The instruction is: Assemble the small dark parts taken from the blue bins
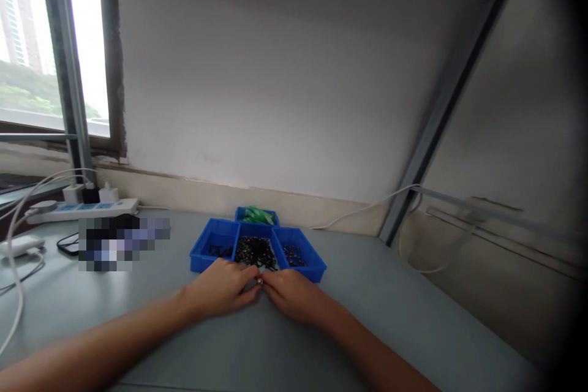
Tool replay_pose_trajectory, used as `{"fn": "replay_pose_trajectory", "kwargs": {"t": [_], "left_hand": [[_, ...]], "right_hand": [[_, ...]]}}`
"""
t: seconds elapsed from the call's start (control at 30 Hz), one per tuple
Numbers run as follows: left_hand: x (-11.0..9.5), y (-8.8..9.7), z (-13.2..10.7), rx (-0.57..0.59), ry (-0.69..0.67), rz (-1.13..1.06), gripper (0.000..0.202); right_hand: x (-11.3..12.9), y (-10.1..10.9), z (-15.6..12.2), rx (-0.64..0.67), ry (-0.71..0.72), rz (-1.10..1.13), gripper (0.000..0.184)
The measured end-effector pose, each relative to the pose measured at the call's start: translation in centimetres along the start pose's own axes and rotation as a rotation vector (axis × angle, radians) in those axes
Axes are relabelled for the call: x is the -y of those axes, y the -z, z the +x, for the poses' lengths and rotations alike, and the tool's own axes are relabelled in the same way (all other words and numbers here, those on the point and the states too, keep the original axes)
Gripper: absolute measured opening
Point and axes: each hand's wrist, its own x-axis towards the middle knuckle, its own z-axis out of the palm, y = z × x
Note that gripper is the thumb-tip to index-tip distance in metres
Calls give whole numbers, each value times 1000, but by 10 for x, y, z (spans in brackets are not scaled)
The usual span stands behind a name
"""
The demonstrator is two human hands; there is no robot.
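My left hand and my right hand rest on the grey table, fingertips meeting in a pinch around a tiny shiny part. Just beyond them stand three blue trays side by side. The left tray holds a few dark pieces. In the middle tray lies a heap of small black parts. The right tray has several black parts. Behind these sits a smaller blue tray with green items.
A white power strip with plugged chargers and white cables lies at the back left. A blurred-out dark object sits left of the trays. A white cable runs along the wall to a slanted metal post.
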Motion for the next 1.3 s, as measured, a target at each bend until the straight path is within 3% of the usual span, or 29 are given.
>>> {"fn": "replay_pose_trajectory", "kwargs": {"t": [0.57,1.3], "left_hand": [[-2,1,1,86,1,91,11],[-1,1,0,39,-43,36,13]], "right_hand": [[2,1,0,-21,17,-19,26],[-2,-3,0,-27,36,2,18]]}}
